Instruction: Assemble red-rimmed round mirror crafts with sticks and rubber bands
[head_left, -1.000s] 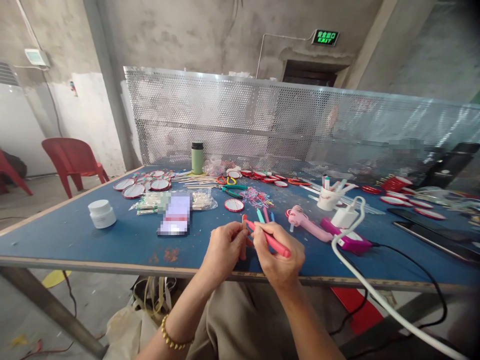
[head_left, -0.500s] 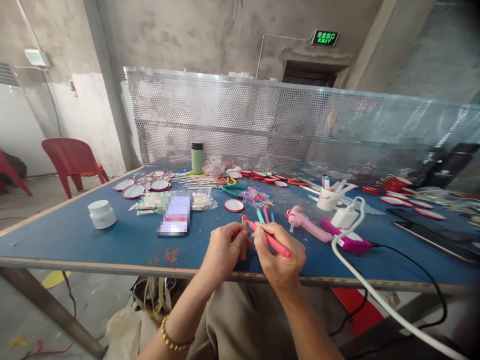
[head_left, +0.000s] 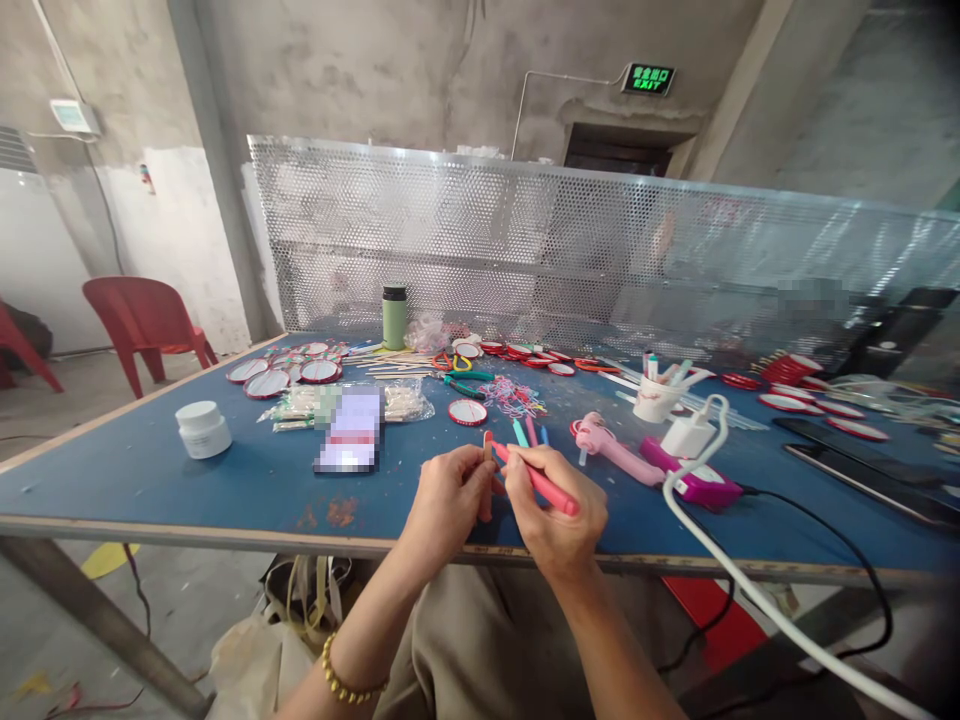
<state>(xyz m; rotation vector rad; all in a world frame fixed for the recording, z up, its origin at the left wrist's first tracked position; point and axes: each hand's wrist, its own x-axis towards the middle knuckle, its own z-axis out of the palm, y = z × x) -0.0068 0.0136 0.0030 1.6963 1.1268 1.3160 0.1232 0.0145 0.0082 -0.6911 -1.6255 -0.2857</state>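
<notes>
head view: the blue counter [head_left: 225, 470] carries discs, pens and a glue gun [head_left: 611, 447]; at its near edge the right hand [head_left: 556, 510] grips a red pen [head_left: 536, 478], tip on a small stick [head_left: 487, 450] pinched in the left hand [head_left: 448, 500]; marking seems under way, though the tip is tiny; the next stroke calls for a steady stick.

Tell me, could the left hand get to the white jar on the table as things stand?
Probably, but not freely: the left hand is pinching a small stick. The blue table between it and the white jar looks bare, so nothing blocks the path.
</notes>
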